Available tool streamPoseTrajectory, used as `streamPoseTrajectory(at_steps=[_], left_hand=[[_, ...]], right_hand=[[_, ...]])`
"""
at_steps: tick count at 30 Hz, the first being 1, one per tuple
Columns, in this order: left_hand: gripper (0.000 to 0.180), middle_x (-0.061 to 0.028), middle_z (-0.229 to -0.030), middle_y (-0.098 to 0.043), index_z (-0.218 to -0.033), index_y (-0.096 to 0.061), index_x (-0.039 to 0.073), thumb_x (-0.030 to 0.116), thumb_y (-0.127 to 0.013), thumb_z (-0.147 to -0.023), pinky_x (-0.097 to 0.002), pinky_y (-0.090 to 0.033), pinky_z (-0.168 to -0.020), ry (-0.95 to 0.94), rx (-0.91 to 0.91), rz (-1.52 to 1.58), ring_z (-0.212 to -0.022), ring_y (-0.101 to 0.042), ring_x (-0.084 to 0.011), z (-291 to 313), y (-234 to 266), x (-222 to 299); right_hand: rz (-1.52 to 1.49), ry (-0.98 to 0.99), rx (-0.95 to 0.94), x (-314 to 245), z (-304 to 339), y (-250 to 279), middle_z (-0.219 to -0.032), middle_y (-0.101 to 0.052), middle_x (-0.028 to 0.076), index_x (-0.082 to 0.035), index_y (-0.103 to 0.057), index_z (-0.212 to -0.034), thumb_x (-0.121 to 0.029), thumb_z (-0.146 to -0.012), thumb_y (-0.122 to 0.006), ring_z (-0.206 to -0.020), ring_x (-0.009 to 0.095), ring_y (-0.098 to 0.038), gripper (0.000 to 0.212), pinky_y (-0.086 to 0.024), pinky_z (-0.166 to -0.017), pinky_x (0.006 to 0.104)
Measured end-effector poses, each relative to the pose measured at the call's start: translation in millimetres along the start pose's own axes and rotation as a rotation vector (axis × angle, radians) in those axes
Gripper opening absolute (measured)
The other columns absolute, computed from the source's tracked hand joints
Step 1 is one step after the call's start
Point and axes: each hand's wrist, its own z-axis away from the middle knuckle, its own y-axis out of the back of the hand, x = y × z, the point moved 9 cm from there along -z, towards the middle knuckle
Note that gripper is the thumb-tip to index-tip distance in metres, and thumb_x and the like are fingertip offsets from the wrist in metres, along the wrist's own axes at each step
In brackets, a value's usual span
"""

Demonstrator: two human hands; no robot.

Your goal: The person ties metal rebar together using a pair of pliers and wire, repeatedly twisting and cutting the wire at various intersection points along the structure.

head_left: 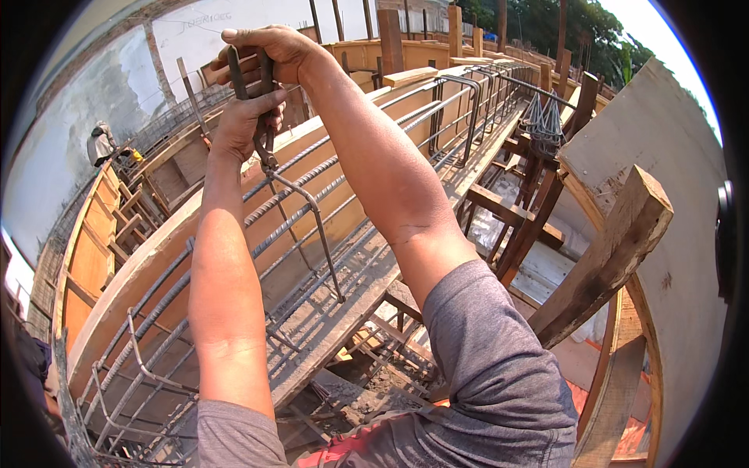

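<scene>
Both my arms stretch out over a rebar cage, the hands meeting at the upper left on a pair of dark metal pincers (268,159). My left hand (240,125) is closed low around the handles, just above the jaws. Higher up, my right hand (279,53) has its fingers curled about the upper handles, the thumb pointing left. The pincers stand roughly upright, jaws down, at the corner where a bent stirrup (318,218) meets a ribbed long bar (303,170). Any tie wire in the jaws is too small to make out.
Curved plywood formwork (140,269) flanks the cage. A plank ledge (343,300) borders an opening with timber props below. At right, a thick wooden post (605,257) juts up beside a large panel (671,195). Wire loops (544,125) hang farther off. Another person (100,144) is at far left.
</scene>
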Motion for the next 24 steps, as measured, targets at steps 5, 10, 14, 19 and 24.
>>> streamPoseTrajectory(at_steps=[5,10,14,19,24], left_hand=[[0.018,-0.0051,-0.074,-0.066,-0.091,-0.068,0.004,0.019,-0.077,-0.086,-0.0264,-0.05,-0.059,0.009,-0.162,0.021,-0.064,-0.062,-0.014,5.4,-6.2,4.1],[0.016,-0.0033,-0.07,-0.063,-0.092,-0.067,0.005,0.016,-0.076,-0.086,-0.0277,-0.05,-0.055,0.019,-0.063,-0.045,-0.058,-0.059,-0.0134,3.3,-6.9,6.9],[0.012,-0.0021,-0.066,-0.059,-0.088,-0.064,0.006,0.013,-0.074,-0.084,-0.0264,-0.046,-0.049,-0.009,-0.031,-0.025,-0.051,-0.055,-0.0124,1.2,-4.8,3.0],[0.01,-0.001,-0.062,-0.054,-0.085,-0.062,0.006,0.01,-0.071,-0.082,-0.0262,-0.044,-0.046,-0.062,-0.003,-0.078,-0.048,-0.051,-0.0113,-0.5,-7.9,8.5],[0.016,-0.0005,-0.061,-0.054,-0.082,-0.062,0.006,0.012,-0.075,-0.077,-0.0251,-0.042,-0.044,-0.124,-0.06,-0.142,-0.048,-0.051,-0.0103,2.0,-32.2,17.8]], right_hand=[[-0.229,0.003,-0.517,1.1,7.1,-31.4,-0.092,-0.068,0.015,0.001,-0.067,-0.108,-0.041,-0.096,-0.059,-0.104,0.033,-0.066,0.045,-0.051,-0.098,0.0488],[-0.255,-0.072,-0.235,9.5,-4.9,-19.5,-0.073,-0.066,0.009,-0.004,-0.068,-0.088,-0.044,-0.095,-0.063,-0.073,0.026,-0.065,0.041,-0.056,-0.074,0.0438],[-0.147,-0.051,-0.056,8.3,-0.9,-14.3,-0.066,-0.062,0.008,-0.004,-0.066,-0.082,-0.044,-0.094,-0.066,-0.067,0.025,-0.064,0.041,-0.055,-0.068,0.0423],[-0.042,0.021,0.136,-2.6,9.8,-11.0,-0.06,-0.057,0.006,-0.005,-0.061,-0.077,-0.039,-0.092,-0.072,-0.057,0.024,-0.06,0.039,-0.054,-0.059,0.0399],[-0.12,0.125,0.17,-18.6,35.3,0.8,-0.062,-0.061,0.01,0.0,-0.065,-0.076,-0.031,-0.093,-0.071,-0.054,0.025,-0.062,0.036,-0.056,-0.057,0.0398]])
